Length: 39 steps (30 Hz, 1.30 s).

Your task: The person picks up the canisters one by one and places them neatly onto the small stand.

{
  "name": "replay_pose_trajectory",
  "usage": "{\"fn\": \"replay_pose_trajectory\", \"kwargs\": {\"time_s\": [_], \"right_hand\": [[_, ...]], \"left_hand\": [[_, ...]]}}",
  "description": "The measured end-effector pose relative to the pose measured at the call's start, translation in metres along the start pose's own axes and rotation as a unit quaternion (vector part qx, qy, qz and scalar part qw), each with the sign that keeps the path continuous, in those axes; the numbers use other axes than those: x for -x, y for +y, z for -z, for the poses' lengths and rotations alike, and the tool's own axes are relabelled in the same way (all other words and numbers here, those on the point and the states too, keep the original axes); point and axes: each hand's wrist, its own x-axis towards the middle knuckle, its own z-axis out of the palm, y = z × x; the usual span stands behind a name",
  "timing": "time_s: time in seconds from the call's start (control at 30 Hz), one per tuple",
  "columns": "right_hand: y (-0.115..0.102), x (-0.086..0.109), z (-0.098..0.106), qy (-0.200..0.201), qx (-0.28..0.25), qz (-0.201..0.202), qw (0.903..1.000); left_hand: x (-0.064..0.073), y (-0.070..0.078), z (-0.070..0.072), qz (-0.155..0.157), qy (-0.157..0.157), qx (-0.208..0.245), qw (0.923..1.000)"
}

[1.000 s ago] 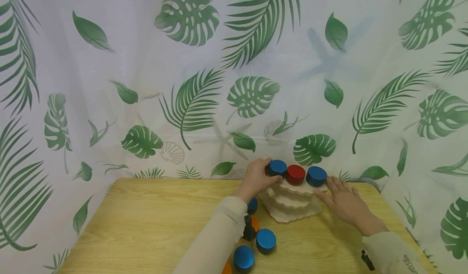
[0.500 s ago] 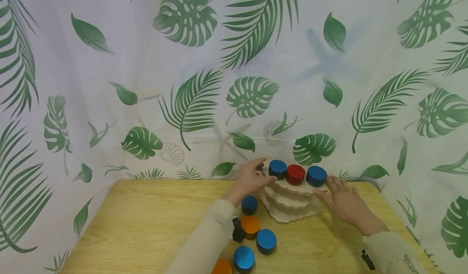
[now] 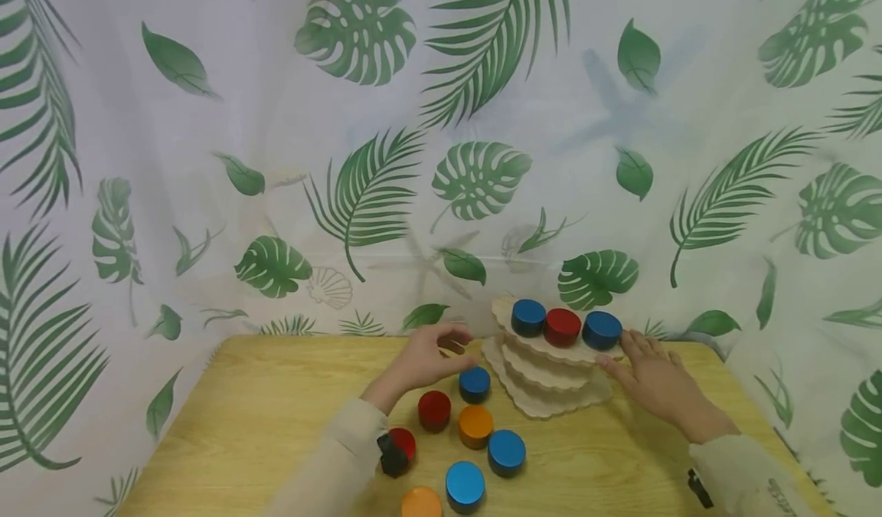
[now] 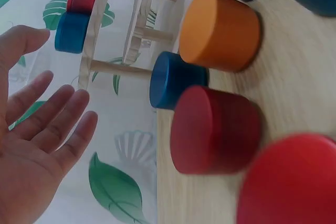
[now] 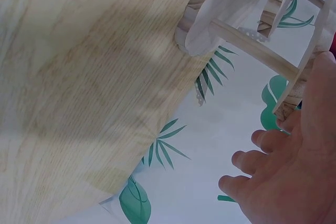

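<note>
My left hand (image 3: 429,358) is raised with fingers apart, holding nothing, just left of a three-tiered wooden stand (image 3: 547,375). In the left wrist view its palm (image 4: 29,166) shows bare. Below its thumb sits a blue cylinder block (image 3: 474,384) on the table. On the stand's scalloped top tier a blue block (image 3: 528,318), a red block (image 3: 562,327) and another blue block (image 3: 602,330) form a row. My right hand (image 3: 658,383) holds the top tier's right end, thumb at the front edge; in the right wrist view the other fingers (image 5: 249,161) extend past the wood.
Loose cylinders lie left and front of the stand: red (image 3: 435,410), another red (image 3: 402,446) partly behind the wrist device, orange (image 3: 476,426), blue (image 3: 506,453), another blue (image 3: 465,486) and orange (image 3: 422,503). A leaf-patterned curtain (image 3: 386,211) stands behind the wooden table (image 3: 276,402).
My left hand has let go of the left blue block on the top tier and moved left and down, uncovering the red blocks on the table. The right hand stays at the stand.
</note>
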Motion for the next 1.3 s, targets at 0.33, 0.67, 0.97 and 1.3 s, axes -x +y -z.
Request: {"fn": "replay_pose_trajectory", "kwargs": {"time_s": [0.33, 0.67, 0.97, 1.3], "right_hand": [[0.001, 0.001, -0.004, 0.003, 0.0, -0.002, 1.0], [-0.004, 0.0, 0.003, 0.003, 0.0, 0.0, 1.0], [-0.004, -0.002, 0.002, 0.003, 0.003, 0.001, 1.0], [-0.001, -0.002, 0.0, 0.004, 0.004, -0.002, 1.0]], "left_hand": [[0.042, -0.014, 0.018, 0.001, 0.013, -0.001, 0.9999], [0.086, -0.03, 0.028, 0.034, 0.025, 0.022, 0.9989], [0.12, -0.046, 0.024, 0.045, 0.036, 0.043, 0.9974], [0.146, -0.058, 0.023, 0.083, 0.02, 0.07, 0.9939]]}}
